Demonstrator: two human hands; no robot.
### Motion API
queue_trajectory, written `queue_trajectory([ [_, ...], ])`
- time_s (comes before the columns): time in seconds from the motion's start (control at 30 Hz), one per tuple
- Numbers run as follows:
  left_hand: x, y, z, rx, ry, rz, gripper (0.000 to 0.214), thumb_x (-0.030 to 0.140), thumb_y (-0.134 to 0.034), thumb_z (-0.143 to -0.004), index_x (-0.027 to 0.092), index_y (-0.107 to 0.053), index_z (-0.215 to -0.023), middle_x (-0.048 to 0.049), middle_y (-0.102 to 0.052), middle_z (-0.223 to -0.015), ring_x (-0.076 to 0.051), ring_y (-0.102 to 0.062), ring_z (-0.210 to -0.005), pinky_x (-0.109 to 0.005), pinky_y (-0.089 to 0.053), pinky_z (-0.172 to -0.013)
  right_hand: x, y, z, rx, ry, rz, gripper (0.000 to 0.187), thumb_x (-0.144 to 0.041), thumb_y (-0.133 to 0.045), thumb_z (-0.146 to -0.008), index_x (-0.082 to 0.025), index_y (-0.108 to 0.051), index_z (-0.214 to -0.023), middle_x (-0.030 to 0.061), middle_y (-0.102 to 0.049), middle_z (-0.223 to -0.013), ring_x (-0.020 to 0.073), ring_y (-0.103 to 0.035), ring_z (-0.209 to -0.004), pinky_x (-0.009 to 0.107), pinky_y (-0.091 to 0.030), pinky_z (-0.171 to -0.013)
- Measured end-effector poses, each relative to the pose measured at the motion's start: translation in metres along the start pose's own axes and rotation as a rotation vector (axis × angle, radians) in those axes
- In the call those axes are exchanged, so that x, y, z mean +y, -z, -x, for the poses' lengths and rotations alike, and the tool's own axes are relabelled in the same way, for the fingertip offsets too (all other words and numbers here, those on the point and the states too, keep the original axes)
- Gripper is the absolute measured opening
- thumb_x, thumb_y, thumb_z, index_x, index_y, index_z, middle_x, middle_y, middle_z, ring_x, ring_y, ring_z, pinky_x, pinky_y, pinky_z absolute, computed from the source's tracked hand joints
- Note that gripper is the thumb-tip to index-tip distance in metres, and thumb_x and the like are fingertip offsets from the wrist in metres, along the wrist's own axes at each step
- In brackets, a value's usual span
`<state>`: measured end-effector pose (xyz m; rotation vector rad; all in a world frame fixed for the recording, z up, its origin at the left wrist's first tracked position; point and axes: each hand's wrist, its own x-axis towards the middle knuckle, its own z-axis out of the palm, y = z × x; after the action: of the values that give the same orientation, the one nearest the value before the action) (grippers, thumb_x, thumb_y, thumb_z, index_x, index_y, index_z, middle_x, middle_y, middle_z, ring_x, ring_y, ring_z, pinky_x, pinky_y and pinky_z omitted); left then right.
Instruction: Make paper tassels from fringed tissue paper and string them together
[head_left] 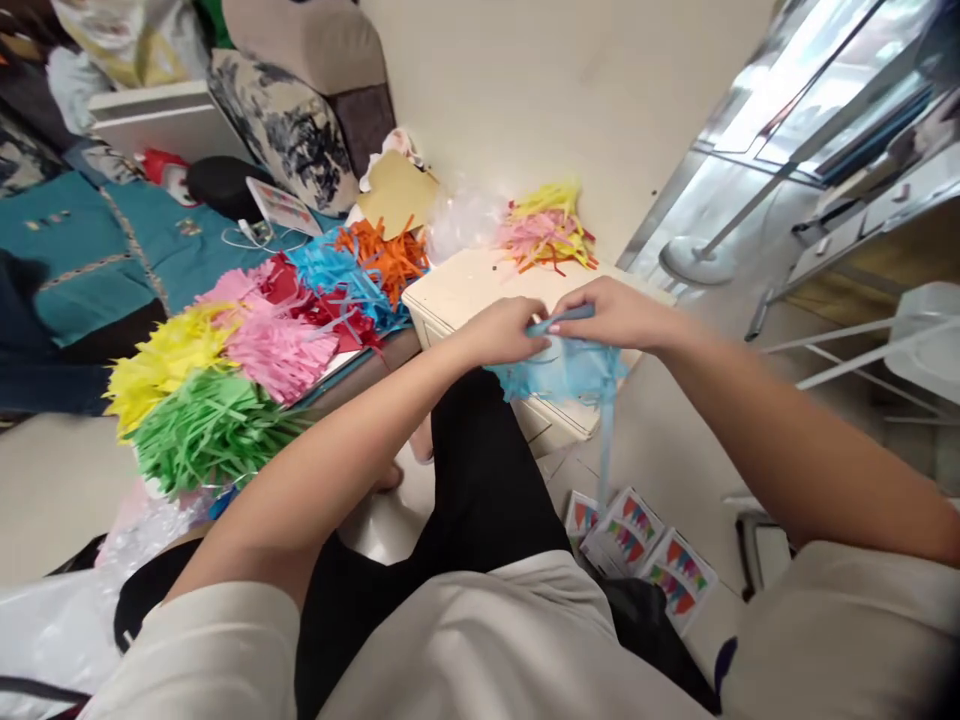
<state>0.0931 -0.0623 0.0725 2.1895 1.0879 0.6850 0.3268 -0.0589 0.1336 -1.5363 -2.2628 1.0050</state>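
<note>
A light-blue fringed paper tassel hangs from between my hands, over the near edge of a cream cabinet. The fingers of my left hand pinch the left end of its rolled blue top. At the other end, my right hand holds the same roll between thumb and fingers. One long strip dangles below the rest of the fringe. On the cabinet top, just beyond my hands, lies a pile of pink and yellow paper tassels.
On the left are piles of fringed paper: green, yellow, pink, blue and orange. Clear plastic lies behind the cabinet. Printed packets lie on the floor. A stand base is at right.
</note>
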Motion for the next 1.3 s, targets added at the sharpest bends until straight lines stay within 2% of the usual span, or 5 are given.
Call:
queue_trajectory([
  [0.23,-0.038,-0.024,-0.025,-0.167,0.383,0.621,0.005,0.021,-0.078,-0.082,0.017,-0.080,-0.085,-0.0011,-0.080,-0.080,-0.018,-0.074,-0.073,-0.031,-0.063,-0.075,0.086,-0.018,-0.011,-0.316,-0.189,-0.498,0.043,-0.049,-0.111,-0.064,-0.023,-0.083,-0.082,0.0043,-0.084,-0.083,0.0244,-0.076,-0.073,0.034,-0.065,-0.064],
  [0.47,-0.046,-0.036,-0.030,-0.108,0.515,1.092,0.028,0.044,-0.082,-0.100,0.021,-0.069,-0.106,-0.0031,-0.077,-0.082,-0.020,-0.074,-0.064,-0.049,-0.074,-0.095,0.110,-0.040,0.005,-0.019,-0.232,-0.986,0.041,-0.055,-0.096,-0.091,-0.022,-0.072,-0.095,0.0036,-0.075,-0.072,0.0196,-0.071,-0.062,0.031,-0.065,-0.060],
  [0.67,-0.060,-0.020,-0.034,-0.263,0.505,0.661,0.041,0.040,-0.100,-0.083,0.023,-0.070,-0.106,0.0021,-0.067,-0.075,-0.011,-0.054,-0.047,-0.043,-0.066,-0.072,0.118,-0.042,0.007,-0.110,-0.291,-0.689,0.056,-0.066,-0.104,-0.079,-0.026,-0.065,-0.079,-0.0013,-0.062,-0.061,0.0147,-0.052,-0.049,0.030,-0.045,-0.048],
  [1.07,-0.122,0.050,-0.044,0.268,0.236,-0.552,0.036,0.012,-0.090,-0.074,0.020,-0.072,-0.104,-0.0150,-0.072,-0.110,-0.051,-0.064,-0.140,-0.072,-0.042,-0.127,0.111,-0.051,-0.024,0.180,-0.228,0.414,0.032,-0.049,-0.075,-0.106,-0.019,-0.077,-0.116,0.0251,-0.084,-0.130,0.0439,-0.079,-0.125,0.044,-0.060,-0.094],
  [1.3,-0.048,-0.052,-0.030,-0.114,-0.050,-0.374,0.048,0.000,-0.056,-0.091,0.019,-0.075,-0.131,-0.0163,-0.076,-0.134,-0.034,-0.073,-0.131,-0.047,-0.055,-0.118,0.102,-0.053,-0.023,0.070,-0.224,0.201,0.028,-0.048,-0.080,-0.102,-0.022,-0.074,-0.111,0.0106,-0.081,-0.090,0.0303,-0.078,-0.081,0.037,-0.054,-0.076],
])
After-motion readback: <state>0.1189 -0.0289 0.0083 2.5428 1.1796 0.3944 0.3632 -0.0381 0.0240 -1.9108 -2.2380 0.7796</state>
